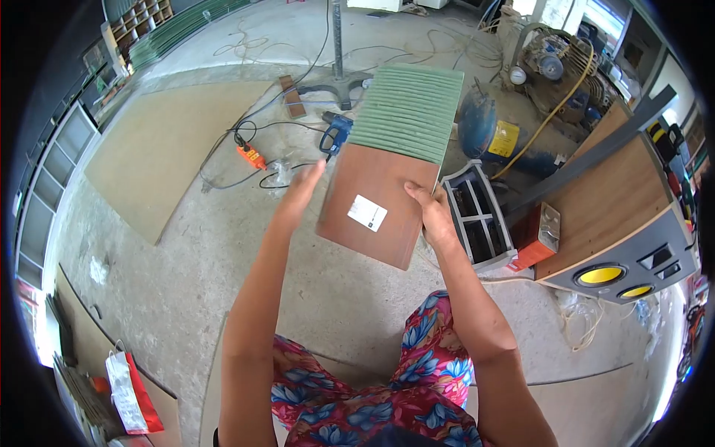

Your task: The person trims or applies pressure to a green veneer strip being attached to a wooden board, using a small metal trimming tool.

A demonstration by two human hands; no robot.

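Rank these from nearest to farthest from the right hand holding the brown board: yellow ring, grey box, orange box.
Measured from the right hand on the brown board:
1. Grey box, right beside the hand.
2. Orange box, further to the right.
3. Yellow ring, far right, past both boxes.

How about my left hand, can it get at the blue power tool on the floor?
Probably yes: the left hand is open and empty, and nothing blocks the way to the blue power tool beyond it.
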